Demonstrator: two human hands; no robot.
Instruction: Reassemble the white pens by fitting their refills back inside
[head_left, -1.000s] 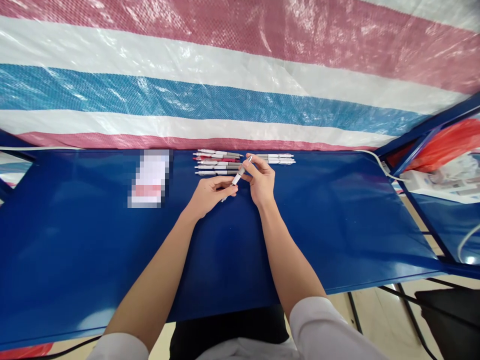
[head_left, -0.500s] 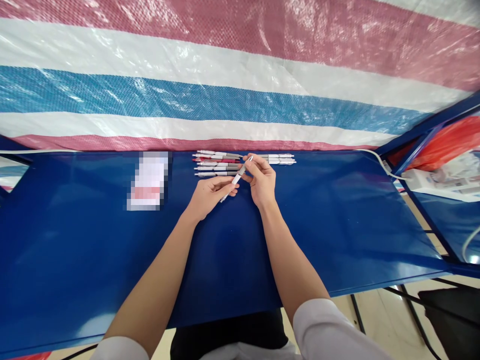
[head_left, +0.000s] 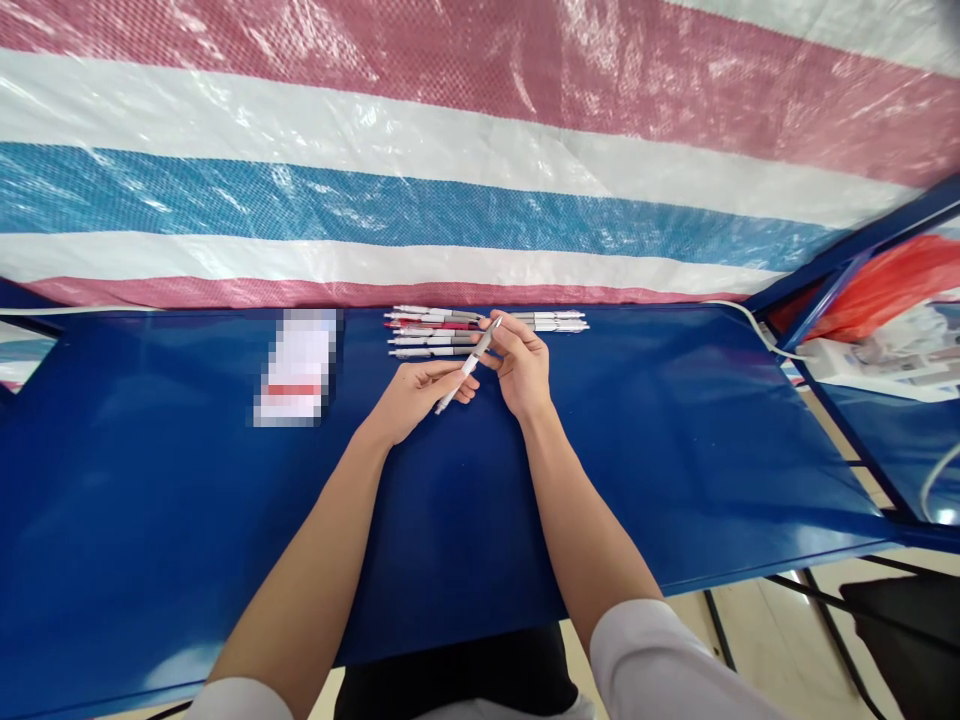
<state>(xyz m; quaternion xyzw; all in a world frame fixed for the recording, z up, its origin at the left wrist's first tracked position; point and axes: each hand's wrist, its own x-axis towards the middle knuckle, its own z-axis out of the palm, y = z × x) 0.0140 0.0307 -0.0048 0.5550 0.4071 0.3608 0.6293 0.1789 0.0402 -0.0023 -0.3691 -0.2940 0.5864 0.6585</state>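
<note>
Blue tabletop (head_left: 675,470) spreads between near edge (head_left: 750,571) and pen (head_left: 470,363) in left hand (head_left: 409,400).

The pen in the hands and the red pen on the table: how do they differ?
The held pen is white and grey; the red pen shows red. The held pen slants, gripped by the left hand and right hand; the red pen lies sideways on the table among other pens. Both are slim.
</note>
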